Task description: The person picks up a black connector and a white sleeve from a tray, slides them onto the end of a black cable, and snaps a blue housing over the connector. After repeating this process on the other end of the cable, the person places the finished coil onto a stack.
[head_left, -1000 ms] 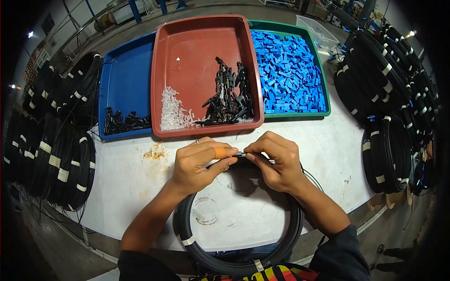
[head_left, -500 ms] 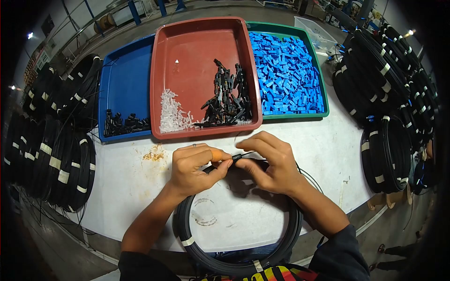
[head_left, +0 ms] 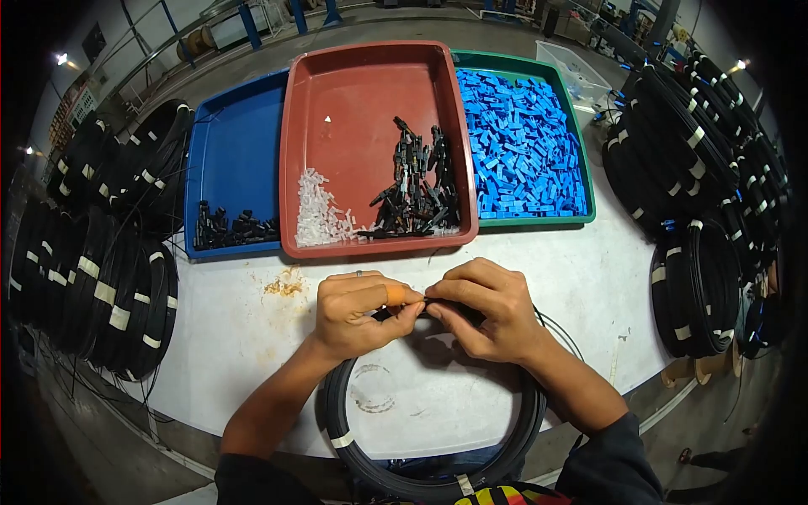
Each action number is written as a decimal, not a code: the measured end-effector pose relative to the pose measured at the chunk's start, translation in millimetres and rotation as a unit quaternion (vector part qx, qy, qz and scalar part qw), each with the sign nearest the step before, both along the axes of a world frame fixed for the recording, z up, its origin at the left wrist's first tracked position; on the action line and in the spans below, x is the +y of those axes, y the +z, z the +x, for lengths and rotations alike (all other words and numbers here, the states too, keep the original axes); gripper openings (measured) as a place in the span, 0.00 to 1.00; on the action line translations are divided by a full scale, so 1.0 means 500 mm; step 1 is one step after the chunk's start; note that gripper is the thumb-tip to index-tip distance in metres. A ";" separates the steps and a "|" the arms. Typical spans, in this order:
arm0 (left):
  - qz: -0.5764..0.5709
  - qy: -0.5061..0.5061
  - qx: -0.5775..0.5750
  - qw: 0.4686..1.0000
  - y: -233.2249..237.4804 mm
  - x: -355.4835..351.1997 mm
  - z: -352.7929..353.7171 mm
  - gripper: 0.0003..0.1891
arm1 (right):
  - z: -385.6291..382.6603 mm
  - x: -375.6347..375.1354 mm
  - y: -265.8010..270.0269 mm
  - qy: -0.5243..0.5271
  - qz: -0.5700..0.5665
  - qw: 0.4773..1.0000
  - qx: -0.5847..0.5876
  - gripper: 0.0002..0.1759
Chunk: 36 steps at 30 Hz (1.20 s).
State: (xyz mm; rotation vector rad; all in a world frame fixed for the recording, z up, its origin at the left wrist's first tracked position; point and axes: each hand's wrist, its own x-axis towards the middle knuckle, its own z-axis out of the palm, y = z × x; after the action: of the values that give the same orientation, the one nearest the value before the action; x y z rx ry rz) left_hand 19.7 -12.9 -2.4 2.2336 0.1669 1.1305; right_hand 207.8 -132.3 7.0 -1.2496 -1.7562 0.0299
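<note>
My left hand [head_left: 364, 316] pinches a small black connector [head_left: 427, 300] between thumb and index finger; an orange wrap covers part of that index finger. From the other side my right hand [head_left: 484, 307] closes thumb and forefinger on the same piece, so most of it is hidden. Both sets of fingertips nearly meet above the far side of a black cable coil [head_left: 338, 404]. Pale tape bands the coil, which rests on the white table [head_left: 589, 311] and overhangs its near edge. Thin cable strands curve out behind my right wrist.
Across the table stand a blue tray [head_left: 231, 151] of black parts, a red tray [head_left: 362, 93] of clear sleeves and black connectors, and a green tray [head_left: 589, 189] full of blue clips. Stacked cable coils flank me, left [head_left: 93, 286] and right [head_left: 694, 290].
My right thumb and forefinger, apart before, have closed on the connector, covering it more. The whole view has shifted slightly, with the trays lower in it.
</note>
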 end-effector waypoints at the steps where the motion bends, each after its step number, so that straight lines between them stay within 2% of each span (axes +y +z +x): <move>1: 0.001 0.004 0.000 1.000 0.002 -0.001 0.002 0.06 | 0.002 0.001 -0.003 -0.005 -0.003 1.000 -0.007 0.12; 8: -0.007 0.011 0.032 0.999 0.008 0.000 -0.001 0.06 | 0.003 0.006 -0.011 0.005 -0.009 1.000 0.001 0.11; 10: -0.060 -0.001 0.050 0.997 0.004 0.013 -0.009 0.08 | 0.007 0.003 -0.009 0.020 -0.023 0.999 -0.012 0.10; 12: -0.215 0.049 0.122 0.968 0.035 0.040 -0.003 0.10 | 0.007 -0.001 -0.007 0.016 -0.032 0.999 -0.012 0.10; 15: 0.050 0.126 0.168 0.977 0.040 0.126 0.022 0.10 | 0.008 -0.002 -0.010 0.010 -0.041 0.999 -0.005 0.10; 16: 0.050 0.124 0.167 0.977 0.041 0.140 0.034 0.10 | 0.007 -0.001 -0.010 0.012 -0.042 0.999 -0.005 0.09; 18: 0.049 0.123 0.300 0.945 0.043 0.164 0.056 0.11 | 0.008 0.001 -0.008 0.011 -0.039 0.999 -0.007 0.09; 19: 0.022 0.094 0.328 0.940 0.039 0.173 0.068 0.12 | 0.008 0.000 -0.008 0.012 -0.046 0.999 -0.002 0.09; 22: 0.024 0.036 0.280 0.959 0.024 0.192 0.117 0.12 | 0.010 -0.002 -0.007 0.014 -0.064 0.998 0.003 0.09; 23: 0.066 0.032 0.238 0.968 0.013 0.201 0.133 0.13 | 0.010 -0.002 -0.006 0.013 -0.066 0.998 0.005 0.09; 24: 0.064 0.031 0.238 0.969 0.006 0.208 0.148 0.13 | 0.009 -0.003 -0.006 0.012 -0.069 0.997 0.007 0.09; 27: 0.081 0.030 0.132 0.987 0.008 0.224 0.186 0.13 | 0.010 -0.003 -0.006 0.014 -0.078 0.997 0.008 0.09; 30: 0.064 0.070 0.188 0.978 0.050 0.242 0.196 0.12 | 0.012 -0.002 -0.007 0.015 -0.082 0.997 0.010 0.09; 31: 0.068 0.075 0.146 0.984 0.053 0.257 0.202 0.11 | 0.011 -0.002 -0.007 0.014 -0.082 0.996 0.014 0.09; 36: 0.052 0.125 0.142 0.981 0.087 0.342 0.216 0.12 | 0.011 -0.002 -0.005 0.018 -0.091 0.996 0.017 0.08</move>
State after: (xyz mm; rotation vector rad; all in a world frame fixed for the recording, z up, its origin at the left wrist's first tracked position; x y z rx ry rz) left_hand 127.6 157.9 40.9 2.5146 0.5290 0.9567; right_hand 213.4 -133.3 4.5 -1.3387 -1.7772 0.2360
